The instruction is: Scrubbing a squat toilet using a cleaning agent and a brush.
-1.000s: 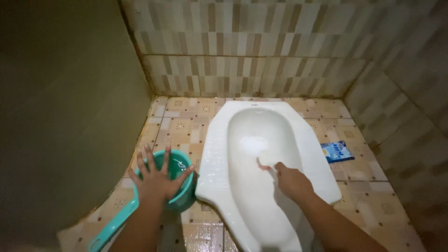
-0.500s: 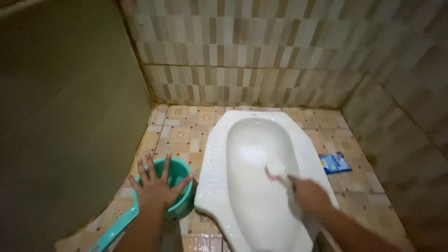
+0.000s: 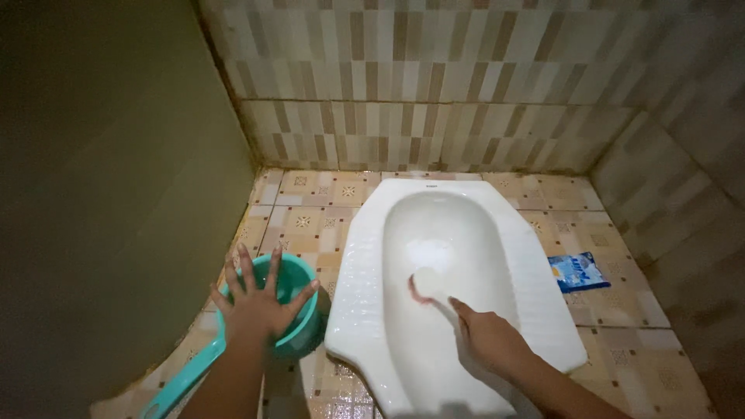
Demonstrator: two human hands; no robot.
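Note:
A white squat toilet pan [image 3: 365, 256] is set into the tiled floor. My right hand [image 3: 487, 339] is inside the bowl, gripping a small brush [image 3: 427, 287] with a pale head and pinkish edge pressed against the bowl's surface. My left hand [image 3: 260, 301] lies flat with fingers spread over the top of a teal plastic water dipper [image 3: 303, 330], which stands on the floor to the left of the pan. The dipper's long handle [image 3: 182, 382] runs toward the lower left.
A blue and white sachet [image 3: 578, 271] lies on the floor tiles right of the pan. Striped tiled walls [image 3: 434, 85] close in at the back and right. A plain olive wall [image 3: 109, 194] rises on the left.
My right hand has slid the brush leftward and down the bowl. My left hand stays spread on the dipper. The view has shifted slightly.

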